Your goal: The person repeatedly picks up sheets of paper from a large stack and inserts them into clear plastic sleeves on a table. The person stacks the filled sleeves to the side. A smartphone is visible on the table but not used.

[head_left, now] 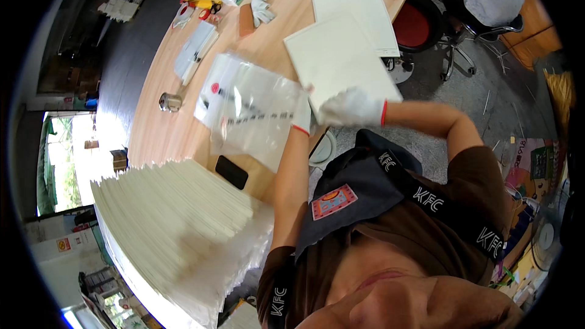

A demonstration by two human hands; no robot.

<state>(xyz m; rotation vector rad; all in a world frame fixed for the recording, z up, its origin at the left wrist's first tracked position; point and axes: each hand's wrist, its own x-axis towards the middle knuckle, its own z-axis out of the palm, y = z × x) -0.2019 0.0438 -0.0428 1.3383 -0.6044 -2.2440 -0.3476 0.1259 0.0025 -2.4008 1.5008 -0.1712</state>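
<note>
Both my hands wear white knit gloves with red cuffs. My left hand [303, 117] is at the right edge of a clear plastic bag [262, 100], beside the near left corner of a cream panel [341, 52]. Its fingers are mostly hidden, so its grip cannot be made out. At the near edge of that panel, my right hand [353, 108] overlaps the surface, its fingers smeared by motion. Under the cream panel, a second pale panel [372, 9] shows further back. The bag lies flat on the wooden table and carries printed marks.
A tall stack of cream sheets [177, 219] stands near left, by a black phone [231, 172]. Along the table [155, 73] lie a metal jar [170, 102], a white packet [196, 49], tape and loose gloves [262, 10]. A person sits at the far right, near a red-seated stool [417, 24].
</note>
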